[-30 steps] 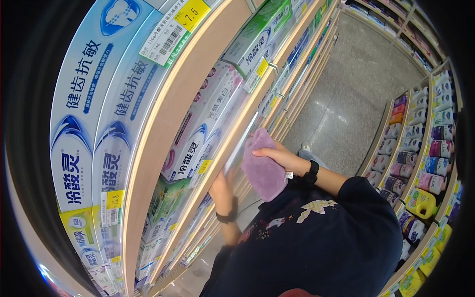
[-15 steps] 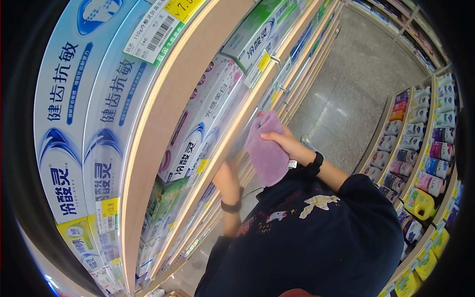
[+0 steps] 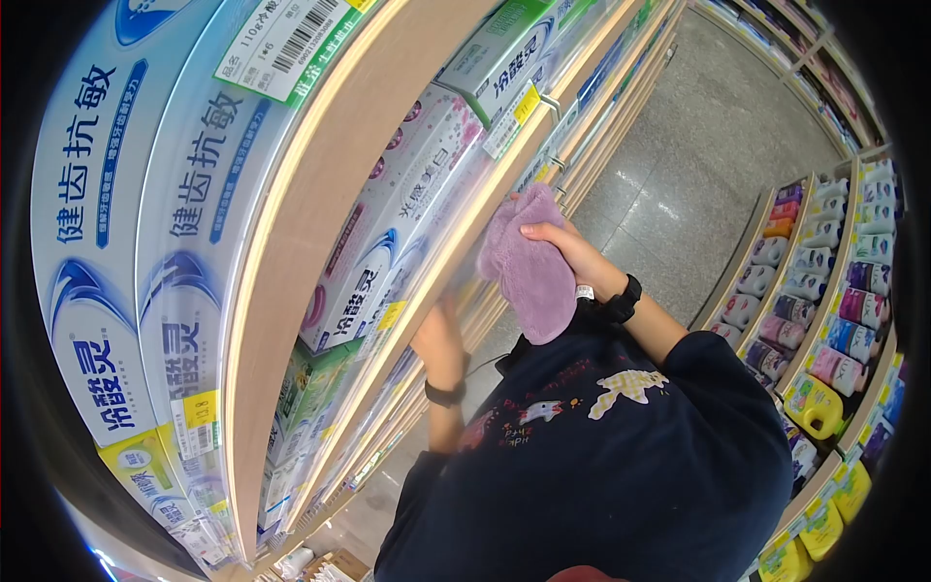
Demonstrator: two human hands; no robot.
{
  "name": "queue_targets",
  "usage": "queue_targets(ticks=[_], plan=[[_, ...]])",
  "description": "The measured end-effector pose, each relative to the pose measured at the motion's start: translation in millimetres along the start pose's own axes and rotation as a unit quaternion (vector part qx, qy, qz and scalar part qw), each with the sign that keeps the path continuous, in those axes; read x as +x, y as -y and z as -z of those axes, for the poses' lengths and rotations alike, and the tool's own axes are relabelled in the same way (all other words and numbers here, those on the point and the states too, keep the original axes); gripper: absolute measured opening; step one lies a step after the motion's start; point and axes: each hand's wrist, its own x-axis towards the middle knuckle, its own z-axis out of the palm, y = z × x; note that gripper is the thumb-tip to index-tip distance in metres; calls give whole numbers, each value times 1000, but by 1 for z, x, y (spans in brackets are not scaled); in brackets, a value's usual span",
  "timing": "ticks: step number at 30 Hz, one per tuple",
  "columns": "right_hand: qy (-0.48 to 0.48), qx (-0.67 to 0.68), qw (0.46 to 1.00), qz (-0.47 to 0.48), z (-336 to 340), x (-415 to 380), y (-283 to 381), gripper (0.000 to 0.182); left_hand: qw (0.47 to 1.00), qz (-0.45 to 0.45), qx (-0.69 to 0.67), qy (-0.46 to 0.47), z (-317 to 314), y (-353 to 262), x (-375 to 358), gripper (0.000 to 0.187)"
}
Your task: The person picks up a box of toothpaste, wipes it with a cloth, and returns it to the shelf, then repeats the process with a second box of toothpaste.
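Note:
A fluffy purple cloth (image 3: 538,281) hangs from my right hand (image 3: 567,254), whose thumb presses on it and whose other fingers are mostly hidden. The cloth's upper end is beside the front edge of a wooden shelf (image 3: 456,233). Lower left of the cloth, my left hand (image 3: 441,339) is raised at the shelf edge near a yellow price tag (image 3: 391,315). Its fingers are blurred and cannot be made out. White and pink toothpaste boxes (image 3: 412,184) lie on the shelf beyond it.
Large blue toothpaste cartons (image 3: 87,252) fill the near left. A green and white box (image 3: 504,63) lies farther along the shelving. Grey floor (image 3: 669,145) runs between this shelving and racks of bottles, including a yellow jug (image 3: 813,407), at the right.
The view has shifted slightly, and the shelf boxes appear a little farther left. The purple cloth has tilted and sits slightly higher, still in my right hand. My left hand stays near the shelf edge.

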Motion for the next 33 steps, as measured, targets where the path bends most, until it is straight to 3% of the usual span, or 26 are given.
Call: queue_targets(ticks=[8, 10, 16, 17, 19, 20, 22, 33], plan=[[-13, 5, 999, -33, -8, 0, 11, 65, 999, 2, 41, 0, -8, 6, -2, 38], [-23, 41, 998, -28, -11, 0, 13, 41, 1000, 7, 30, 2, -9, 7, -2, 41], [-37, 31, 999, -5, -19, -2, 21, 39, 999, 19, 22, 24, -5, 4, -1, 41], [-37, 31, 999, -6, -18, -1, 22, 39, 999, 20, 23, 25, -5, 4, -1, 41], [-34, 0, 999, -15, -14, 2, 26, 60, 999, 26, 10, 32, -4, 3, -2, 41], [-34, 0, 999, -15, -13, 2, 26, 60, 999, 26, 10, 32, -5, 4, -2, 41], [-31, 8, 999, -26, -12, 3, 28, 60, 999, -13, 31, 16, -8, 8, -3, 58], [-20, -15, 999, -37, -8, 1, 38, 60, 999, -9, 40, 20, -10, 10, -4, 58]])
